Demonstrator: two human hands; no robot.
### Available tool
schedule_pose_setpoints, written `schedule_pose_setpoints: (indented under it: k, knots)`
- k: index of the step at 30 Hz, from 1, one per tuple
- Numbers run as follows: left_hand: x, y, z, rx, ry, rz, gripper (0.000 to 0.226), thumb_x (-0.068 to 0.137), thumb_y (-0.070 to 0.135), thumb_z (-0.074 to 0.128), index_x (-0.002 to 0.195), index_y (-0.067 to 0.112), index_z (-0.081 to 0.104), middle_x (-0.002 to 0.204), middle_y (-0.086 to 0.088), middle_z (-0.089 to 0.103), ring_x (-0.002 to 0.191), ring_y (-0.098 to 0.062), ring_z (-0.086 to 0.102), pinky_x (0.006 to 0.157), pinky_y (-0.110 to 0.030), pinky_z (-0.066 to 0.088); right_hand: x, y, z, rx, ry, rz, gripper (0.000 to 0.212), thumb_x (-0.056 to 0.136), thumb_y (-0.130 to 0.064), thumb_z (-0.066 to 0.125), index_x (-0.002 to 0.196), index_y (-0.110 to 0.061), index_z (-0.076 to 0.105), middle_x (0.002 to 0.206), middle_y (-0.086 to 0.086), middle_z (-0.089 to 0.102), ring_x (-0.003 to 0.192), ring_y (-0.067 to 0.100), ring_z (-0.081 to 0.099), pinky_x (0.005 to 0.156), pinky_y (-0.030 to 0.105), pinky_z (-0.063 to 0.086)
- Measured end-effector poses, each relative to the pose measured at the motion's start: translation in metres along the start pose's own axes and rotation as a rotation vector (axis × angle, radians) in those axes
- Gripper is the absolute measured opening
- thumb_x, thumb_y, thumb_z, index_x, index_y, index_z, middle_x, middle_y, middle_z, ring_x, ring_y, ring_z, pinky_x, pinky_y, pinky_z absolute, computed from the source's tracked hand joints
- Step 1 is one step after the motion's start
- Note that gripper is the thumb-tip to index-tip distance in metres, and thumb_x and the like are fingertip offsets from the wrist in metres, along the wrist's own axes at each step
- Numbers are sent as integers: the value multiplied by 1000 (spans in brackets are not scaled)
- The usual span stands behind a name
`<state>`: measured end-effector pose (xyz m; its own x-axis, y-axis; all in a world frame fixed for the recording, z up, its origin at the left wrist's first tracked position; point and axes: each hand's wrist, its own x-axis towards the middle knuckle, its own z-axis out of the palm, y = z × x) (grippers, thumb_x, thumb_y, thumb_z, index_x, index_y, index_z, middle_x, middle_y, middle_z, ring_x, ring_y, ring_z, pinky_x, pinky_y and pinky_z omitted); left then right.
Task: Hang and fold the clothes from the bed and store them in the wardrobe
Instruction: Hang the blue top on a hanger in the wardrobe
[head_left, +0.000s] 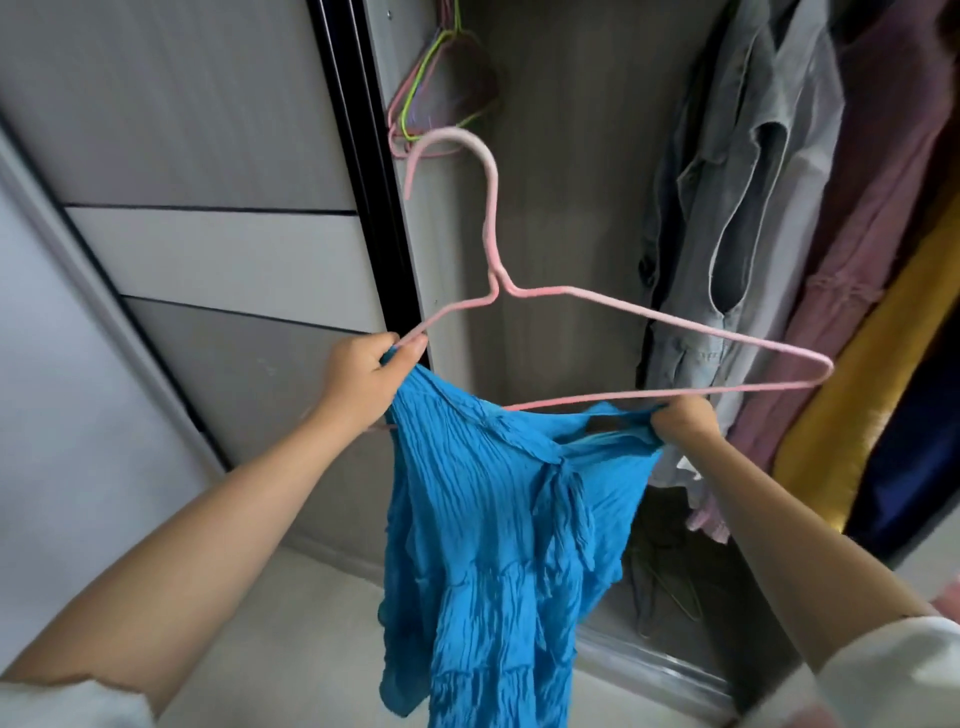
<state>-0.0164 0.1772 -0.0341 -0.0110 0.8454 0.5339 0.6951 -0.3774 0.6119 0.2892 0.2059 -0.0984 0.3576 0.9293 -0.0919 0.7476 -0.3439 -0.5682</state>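
A crinkled bright blue garment (483, 535) hangs down in front of the open wardrobe (566, 156). A pink wire hanger (613, 306) stands upright above it, hook at the top. My left hand (363, 382) grips the garment's left top edge together with the hanger's left arm. My right hand (683, 418) pinches the garment's right top edge just under the hanger's bottom bar. The hanger's right end sticks out bare past my right hand.
Several empty coloured wire hangers (441, 98) hang at the wardrobe's top left. Grey, mauve, yellow and dark clothes (810, 260) hang at the right. A sliding door with a black frame (358, 171) stands left. Loose hangers (670, 592) lie on the wardrobe floor.
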Motion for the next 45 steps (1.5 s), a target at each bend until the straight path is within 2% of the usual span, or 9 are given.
schedule_pose_setpoints:
  k: [2, 4, 9, 17, 27, 34, 38, 41, 45]
  knots:
    - [-1, 1, 2, 49, 39, -69, 57, 87, 37, 56, 46, 17, 23, 42, 2, 22, 36, -11, 29, 42, -22, 17, 0, -3, -6, 275, -40, -4, 34, 90, 6, 34, 112, 5, 60, 105, 24, 60, 95, 29, 62, 70, 25, 52]
    - [1, 2, 3, 111, 64, -152, 58, 92, 36, 54, 48, 14, 22, 44, -1, 23, 42, -13, 25, 45, -28, 16, -7, -10, -17, 661, -114, 82, 30, 92, 8, 27, 89, 8, 57, 72, 17, 58, 50, 13, 63, 34, 16, 44]
    - [7, -1, -9, 266, 67, -29, 55, 91, 44, 46, 51, 15, 22, 46, -1, 28, 49, -22, 31, 46, -29, 20, -21, -15, -39, 1098, -213, 81, 35, 94, 3, 25, 67, -1, 46, 32, 1, 52, 25, 8, 49, 29, 15, 39]
    - [13, -6, -11, 289, 151, 135, 48, 91, 34, 44, 52, 19, 18, 47, 3, 25, 46, -10, 24, 46, -24, 19, -7, 5, -69, 1042, -70, 87, 23, 91, -5, 39, 73, -6, 54, 38, -1, 57, 32, 11, 54, 38, 19, 46]
    - [7, -9, 27, -35, 63, -29, 45, 76, 51, 42, 55, 18, 22, 50, 2, 23, 47, -13, 23, 48, -27, 18, -6, 27, -108, 1029, 168, 104, 23, 84, 1, 45, 67, -11, 55, 35, -4, 55, 31, 10, 54, 46, 29, 52]
    - [-2, -20, 53, -146, 5, -7, 47, 70, 61, 38, 53, 19, 28, 49, 5, 25, 48, -15, 26, 53, -31, 22, -9, 29, -120, 799, 343, 191, 11, 81, -9, 45, 72, -9, 51, 81, 14, 55, 61, 18, 50, 63, 26, 49]
    - [-15, -15, 51, 77, -28, 363, 33, 83, 38, 37, 66, 10, 39, 44, 6, 31, 38, -18, 33, 44, -24, 21, -21, 28, -121, 189, 584, 114, 37, 90, -16, 41, 112, 12, 52, 116, 32, 53, 106, 42, 51, 87, 41, 41]
    - [-20, -11, 54, 376, -137, 582, 19, 83, 26, 41, 70, 13, 38, 45, -8, 48, 32, -24, 47, 30, -19, 29, -27, 21, -119, 56, 639, 133, 33, 94, -15, 36, 115, 10, 42, 123, 33, 49, 112, 48, 47, 90, 47, 38]
    - [-30, -2, 61, 462, -167, 390, 35, 91, 23, 47, 67, -1, 51, 54, -18, 55, 45, -35, 54, 40, -30, 29, -39, 10, -107, 66, 557, 46, 31, 91, -10, 36, 116, 7, 39, 120, 33, 50, 109, 47, 47, 85, 45, 38]
